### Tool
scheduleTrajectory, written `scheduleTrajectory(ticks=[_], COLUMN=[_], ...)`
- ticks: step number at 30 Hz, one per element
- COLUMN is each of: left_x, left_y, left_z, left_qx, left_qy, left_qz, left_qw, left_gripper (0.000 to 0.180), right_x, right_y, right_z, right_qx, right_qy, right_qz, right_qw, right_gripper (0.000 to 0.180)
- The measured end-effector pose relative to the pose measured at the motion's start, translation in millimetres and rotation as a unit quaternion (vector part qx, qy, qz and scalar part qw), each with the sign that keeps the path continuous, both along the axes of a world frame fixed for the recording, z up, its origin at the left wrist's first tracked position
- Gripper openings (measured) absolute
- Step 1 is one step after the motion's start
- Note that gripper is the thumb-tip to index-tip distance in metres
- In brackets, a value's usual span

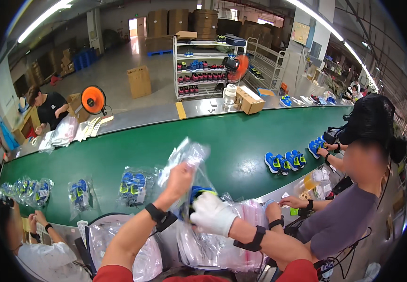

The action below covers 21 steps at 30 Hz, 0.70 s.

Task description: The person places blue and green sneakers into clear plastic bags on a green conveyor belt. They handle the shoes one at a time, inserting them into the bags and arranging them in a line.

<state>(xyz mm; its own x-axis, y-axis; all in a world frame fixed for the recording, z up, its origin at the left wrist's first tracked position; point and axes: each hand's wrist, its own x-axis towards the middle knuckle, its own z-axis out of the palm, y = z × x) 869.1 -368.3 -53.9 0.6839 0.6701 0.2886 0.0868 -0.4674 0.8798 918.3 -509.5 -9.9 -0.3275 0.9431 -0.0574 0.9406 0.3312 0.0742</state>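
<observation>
Left hand (179, 179) clamped on clear bag (195, 151) — gloved right hand (212, 214) at blue shoe (199, 190) — cannot tell grip.

Green belt (231, 134) under bagged shoes (133, 184) and unbagged shoes (291, 160)

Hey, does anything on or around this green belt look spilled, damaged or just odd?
Nothing stands out as spilled or damaged. One mild oddity, front and center: the right hand wears a white glove, while the left hand, gripping a clear plastic bag, is bare.
</observation>
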Motion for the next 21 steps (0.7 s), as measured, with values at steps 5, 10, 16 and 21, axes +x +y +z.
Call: scheduleTrajectory(ticks=[5,10,16,21], left_x=[-9,-62,-35,-12], left_y=[-57,-24,-80,-30], left_z=[53,2,4,42], left_qx=[0.314,0.120,0.112,-0.017], left_qy=[0.226,0.129,0.109,0.063], left_qz=[-0.281,-0.125,-0.215,-0.158], left_qw=[0.878,0.976,0.964,0.985], left_gripper=[0.015,0.023,0.025,0.008], right_x=[26,27,43,83], right_y=[7,15,64,66], right_z=[-100,-67,-164,-105], right_qx=[0.071,0.009,0.116,0.135], right_qy=[0.253,0.282,0.546,0.429], right_qz=[0.001,-0.223,-0.211,-0.297], right_qw=[0.965,0.933,0.803,0.842], right_gripper=[0.029,0.025,0.029,0.034])
